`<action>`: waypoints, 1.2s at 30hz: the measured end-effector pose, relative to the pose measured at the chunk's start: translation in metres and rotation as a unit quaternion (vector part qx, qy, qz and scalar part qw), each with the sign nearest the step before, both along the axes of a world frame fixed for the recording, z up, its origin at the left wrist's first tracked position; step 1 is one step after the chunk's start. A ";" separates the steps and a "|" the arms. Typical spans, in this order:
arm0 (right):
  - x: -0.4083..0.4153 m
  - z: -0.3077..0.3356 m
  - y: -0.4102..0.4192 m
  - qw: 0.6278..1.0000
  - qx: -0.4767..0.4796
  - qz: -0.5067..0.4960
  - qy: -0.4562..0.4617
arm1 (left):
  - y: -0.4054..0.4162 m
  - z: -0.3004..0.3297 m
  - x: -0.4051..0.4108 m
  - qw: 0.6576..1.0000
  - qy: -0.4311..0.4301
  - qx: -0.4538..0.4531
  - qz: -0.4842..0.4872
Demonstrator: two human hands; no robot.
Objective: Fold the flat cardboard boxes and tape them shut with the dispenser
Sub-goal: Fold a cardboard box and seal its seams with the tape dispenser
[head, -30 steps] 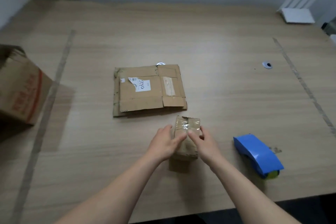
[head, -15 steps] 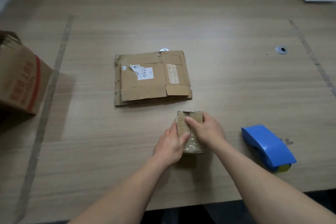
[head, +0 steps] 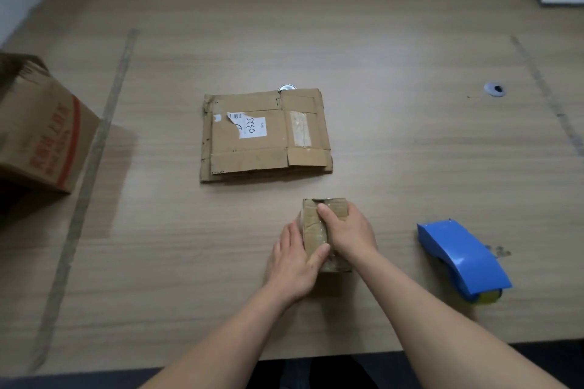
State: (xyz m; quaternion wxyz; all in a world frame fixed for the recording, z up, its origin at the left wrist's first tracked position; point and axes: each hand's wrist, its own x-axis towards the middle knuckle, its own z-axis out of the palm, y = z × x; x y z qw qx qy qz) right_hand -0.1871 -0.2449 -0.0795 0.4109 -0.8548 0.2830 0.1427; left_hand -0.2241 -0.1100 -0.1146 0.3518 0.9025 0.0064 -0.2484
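Dim, even overhead light, soft shadows beside the large box (head: 44, 133), wide-angle bowing at the edges.

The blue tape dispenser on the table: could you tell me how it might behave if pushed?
The blue tape dispenser looks like hard plastic, so probably stiff. It lies low and long on the table, so it would likely slide rather than tip. Its weight cannot be judged.

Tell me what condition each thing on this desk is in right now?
Small brown cardboard box: folded up, glossy tape over it, gripped by both hands.
Left hand: holds the box's left side, thumb on top.
Right hand: holds the box from the right, thumb pressing on top.
Flat brown cardboard box with white label: unfolded, untouched.
Blue plastic tape dispenser: resting on the desk, unheld.
Large brown cardboard box with red print: assembled, flaps open.
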 end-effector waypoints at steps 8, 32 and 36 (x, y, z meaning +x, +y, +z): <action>-0.001 0.007 -0.002 0.997 0.073 0.004 0.012 | 0.007 0.003 0.014 0.996 0.072 -0.009 -0.043; -0.093 0.050 0.045 0.869 0.335 -0.279 -0.233 | 0.075 0.050 -0.028 0.942 0.023 -0.335 0.029; -0.093 0.052 0.056 0.899 0.299 -0.225 -0.228 | 0.080 0.052 -0.025 0.944 -0.024 -0.329 -0.006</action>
